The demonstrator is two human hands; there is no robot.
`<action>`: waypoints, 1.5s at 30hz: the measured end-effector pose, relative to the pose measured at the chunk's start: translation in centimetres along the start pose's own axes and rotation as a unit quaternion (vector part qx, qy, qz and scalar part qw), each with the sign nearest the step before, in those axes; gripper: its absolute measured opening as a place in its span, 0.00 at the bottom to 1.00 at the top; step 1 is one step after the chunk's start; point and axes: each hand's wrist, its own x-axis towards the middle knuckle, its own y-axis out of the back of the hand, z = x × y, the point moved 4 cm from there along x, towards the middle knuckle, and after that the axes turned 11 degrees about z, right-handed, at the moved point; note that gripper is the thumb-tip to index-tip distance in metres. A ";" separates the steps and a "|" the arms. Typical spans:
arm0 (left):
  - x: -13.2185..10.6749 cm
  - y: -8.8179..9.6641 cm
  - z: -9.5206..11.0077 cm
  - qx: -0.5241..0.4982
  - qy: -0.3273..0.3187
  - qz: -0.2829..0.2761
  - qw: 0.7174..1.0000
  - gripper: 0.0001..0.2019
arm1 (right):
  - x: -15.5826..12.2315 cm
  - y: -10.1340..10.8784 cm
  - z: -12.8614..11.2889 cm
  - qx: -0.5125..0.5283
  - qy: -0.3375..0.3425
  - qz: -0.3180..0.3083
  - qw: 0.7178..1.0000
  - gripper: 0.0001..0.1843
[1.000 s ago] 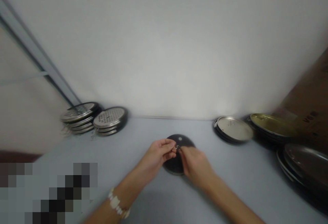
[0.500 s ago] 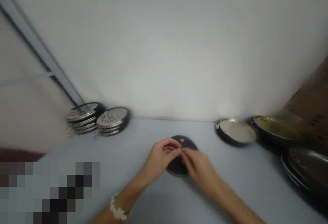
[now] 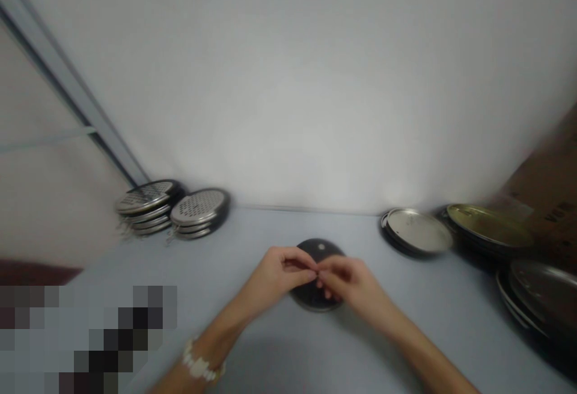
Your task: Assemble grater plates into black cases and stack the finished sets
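- Hands together at mid-counter: left hand [image 3: 279, 277] and right hand [image 3: 349, 286] curled, fingertips [image 3: 317, 274] meeting in a pinch. Anything between them is too small or hidden to tell.
- Dark round lid [image 3: 313, 301] lies flat on the counter [image 3: 270, 228], directly under the pinch, with a pale spot near its far rim. Hands cover its middle; contact with it cannot be told.
- Bracelet [image 3: 202, 365] of white beads on the left wrist.
- Far left, along the back edge: two stacks of perforated discs [image 3: 146, 198] [image 3: 198, 207], just beside each other, well apart from the hands.
- Far right: silver lids [image 3: 417, 230], then a brass-toned lid [image 3: 489, 224], then dark lids [image 3: 543, 292] at the right edge of the view.
- Cardboard box [image 3: 550, 189] stands past the brass-toned lid.
- Back edge of the counter meets a white wall [image 3: 288, 93].
- Open counter on both sides of the hands and between them and each group; widest room nearest the body.
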 end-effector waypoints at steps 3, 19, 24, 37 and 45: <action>-0.1 0.0 -0.6 0.058 0.023 0.008 0.998 0.08 | -0.7 -0.2 0.7 -0.072 0.032 0.031 0.996 0.09; -2.2 0.7 -2.0 0.319 -0.247 -0.059 0.913 0.06 | -4.9 -1.5 2.6 -0.339 0.364 0.078 0.864 0.15; -2.1 0.7 -2.0 0.311 -0.260 -0.081 0.910 0.08 | -5.1 -1.8 3.1 -0.362 0.385 0.078 0.845 0.19; -0.6 0.4 -2.0 0.324 -0.241 -0.123 0.906 0.05 | -4.7 -1.2 2.7 -0.327 0.361 0.033 0.873 0.17; -1.6 -0.1 -1.6 0.348 -0.201 -0.078 0.912 0.03 | -4.4 -0.3 3.1 -0.306 0.297 0.031 0.904 0.13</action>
